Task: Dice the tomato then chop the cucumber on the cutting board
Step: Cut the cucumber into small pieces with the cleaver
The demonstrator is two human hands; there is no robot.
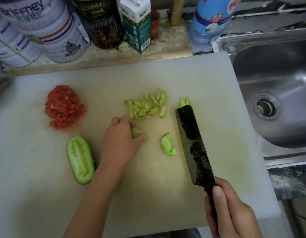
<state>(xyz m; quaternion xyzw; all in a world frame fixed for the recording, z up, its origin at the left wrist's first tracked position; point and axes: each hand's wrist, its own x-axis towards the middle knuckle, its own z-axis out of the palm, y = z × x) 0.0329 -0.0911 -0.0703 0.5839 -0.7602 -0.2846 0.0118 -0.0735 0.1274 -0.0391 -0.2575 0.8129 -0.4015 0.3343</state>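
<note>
So on the white plastic cutting board the pile of diced red tomato sits toward the far left corner, all in one heap. A pale green cucumber half lies seed side up closer to the near left, just beside the person's wrist. The left hand is mid-board, fingers and thumb curled round a small cucumber chunk and pinning it down. Just beyond it there's a loose scatter of thin cucumber slices, with a couple more slices lying right by the blade. The right hand is wrapped tight round the handle of a dark wide-bladed cleaver, edge down on the board, tip pointing at the far edge. The stainless steel sink butts up against the board's right edge
</note>
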